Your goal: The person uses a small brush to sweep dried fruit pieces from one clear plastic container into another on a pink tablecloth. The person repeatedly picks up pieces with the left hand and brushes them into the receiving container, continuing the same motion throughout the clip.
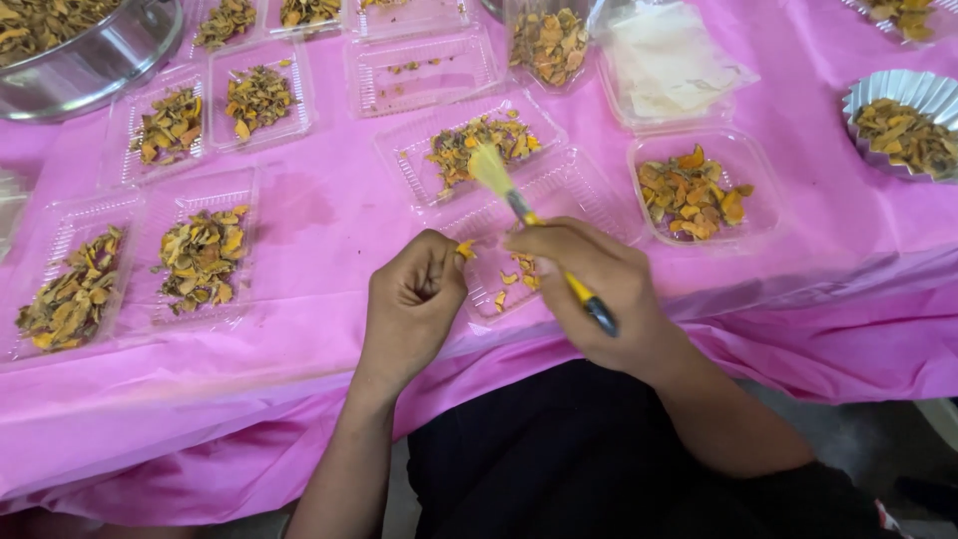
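Note:
My left hand (411, 299) is closed around a small orange-yellow dried chip (465, 250), pinched at the fingertips. My right hand (599, 284) grips a paintbrush (529, 215) with a yellow and black handle, its pale bristles pointing up and away. Both hands hover over a clear plastic tray (559, 190) that holds a few orange chips (519, 269). Just behind it lies another clear tray with yellow-brown dried pieces (479, 140).
A pink cloth (319, 220) covers the table. Several clear trays of dried yellow-brown chips sit at left (200, 260) and at the back. A rounded clear tray (699, 190), a fluted metal cup (903, 125), a big steel bowl (90, 50) and folded plastic (664, 60) surround them.

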